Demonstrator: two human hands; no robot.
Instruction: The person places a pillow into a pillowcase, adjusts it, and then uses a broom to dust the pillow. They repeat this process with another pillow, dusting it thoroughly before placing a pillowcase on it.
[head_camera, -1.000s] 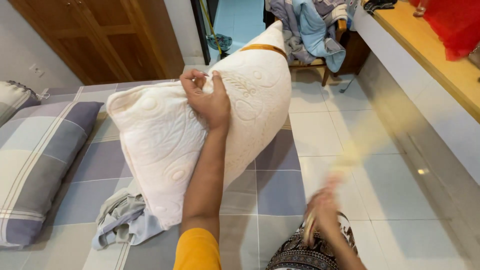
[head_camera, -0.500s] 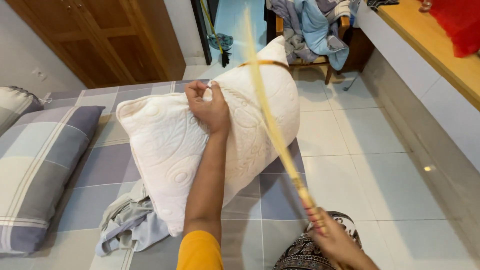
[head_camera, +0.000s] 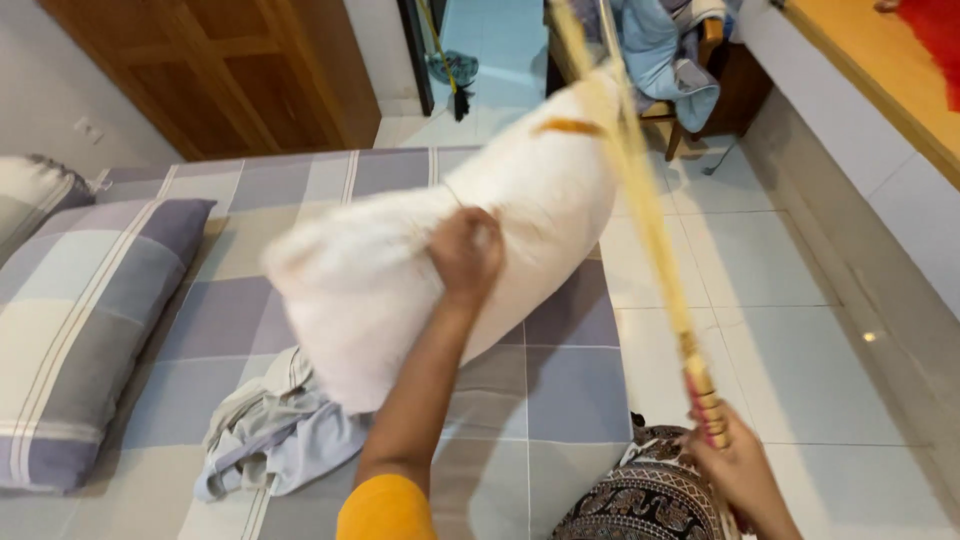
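White and blurred by motion, a large pillow (head_camera: 450, 250) is held up over the bed (head_camera: 560, 380), gripped at its near edge by the left hand (head_camera: 465, 255), whose fingers are closed tightly into the fabric. The pillow's quilted pattern cannot be made out, and its upper end is smeared against a thin yellow cane (head_camera: 640, 200). That cane is clasped at its wrapped lower end by the right hand (head_camera: 735, 465), closed fully round the handle; the hand's lower part is cut off by the bottom edge of the view. The cane's tip is lost past the top edge, and whether the cane is touching the pillow cannot be told through the blur.

Part of a crumpled grey garment (head_camera: 270, 435) is hidden under the pillow's lower end. A checked pillow (head_camera: 80, 330) lies flat at the left of the bed, cut off by the left edge, and only a corner of a second one is seen behind it. A chair (head_camera: 690, 70) heaped with blue clothes is largely covered by the pillow and cane.

The bed's right edge runs just beside the person's patterned lap. Open tiled floor (head_camera: 790, 340) lies to the right, bounded by a low ledge (head_camera: 860, 110) along the wall. A wooden wardrobe (head_camera: 230, 70) stands beyond the bed's far edge.
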